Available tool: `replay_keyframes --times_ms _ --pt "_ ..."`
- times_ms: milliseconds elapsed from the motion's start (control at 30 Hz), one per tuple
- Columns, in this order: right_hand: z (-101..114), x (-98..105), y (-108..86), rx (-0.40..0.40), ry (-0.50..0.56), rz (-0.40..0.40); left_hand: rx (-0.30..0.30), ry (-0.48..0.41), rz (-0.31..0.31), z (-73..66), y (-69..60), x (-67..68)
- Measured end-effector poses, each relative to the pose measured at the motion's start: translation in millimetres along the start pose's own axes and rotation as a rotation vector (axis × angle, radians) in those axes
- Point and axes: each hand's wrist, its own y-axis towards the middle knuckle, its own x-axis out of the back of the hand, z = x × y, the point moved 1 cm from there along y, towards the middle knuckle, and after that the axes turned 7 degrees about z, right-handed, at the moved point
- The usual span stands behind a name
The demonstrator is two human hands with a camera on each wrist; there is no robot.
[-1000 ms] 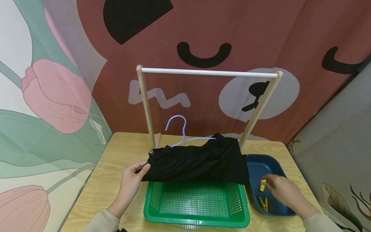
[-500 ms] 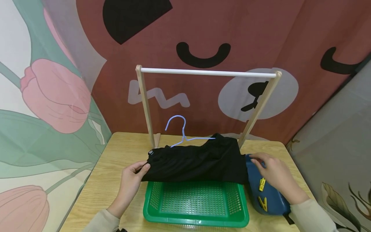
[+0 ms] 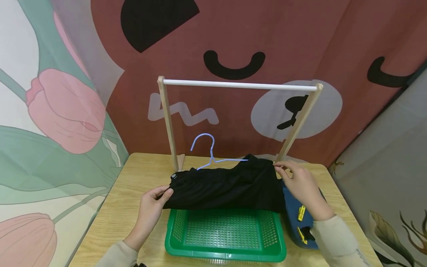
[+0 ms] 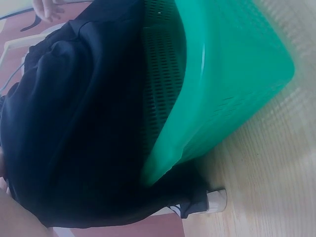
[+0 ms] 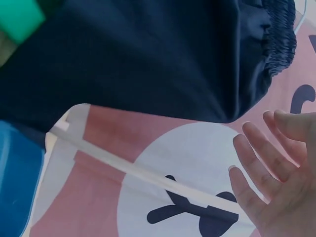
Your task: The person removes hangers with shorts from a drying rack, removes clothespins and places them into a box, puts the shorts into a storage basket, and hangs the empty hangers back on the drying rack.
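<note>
Black elastic-waist shorts [image 3: 227,189] are spread above the back of a green perforated basket [image 3: 223,230]. A light blue hanger [image 3: 212,152] rises from their gathered waistband, its lower part hidden by the cloth. At the left edge of the shorts, my left hand [image 3: 151,204] pinches the fabric between thumb and fingers. My right hand [image 3: 301,185] is at the upper right corner of the shorts. In the right wrist view its fingers are loosely extended beside the cloth, and nothing shows between them.
A wooden rack with a white bar [image 3: 240,85] stands behind the shorts. On the right, a blue tray [image 3: 293,226] holds yellow clothespins [image 3: 301,213], partly hidden under my right arm. A printed curtain [image 3: 233,37] hangs behind the wooden table [image 3: 113,207].
My right hand has moved from over the blue tray, up and left, to the corner of the shorts. My left hand has stayed in place, still pinching the fabric.
</note>
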Motion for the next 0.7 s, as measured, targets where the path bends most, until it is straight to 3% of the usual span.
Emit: replay_keyframes --times_ms 200,467,700 --pt "4.8 -4.1 14.0 0.032 0.054 -0.035 -0.012 0.001 -0.001 -0.2 -0.4 0.3" --pt "18.3 -12.7 29.3 0.067 0.113 0.032 -0.020 0.009 -0.001 1.6 0.3 2.1" --pt "20.8 -18.9 31.6 0.072 0.133 0.033 -0.012 0.028 -0.003 1.0 1.0 5.9"
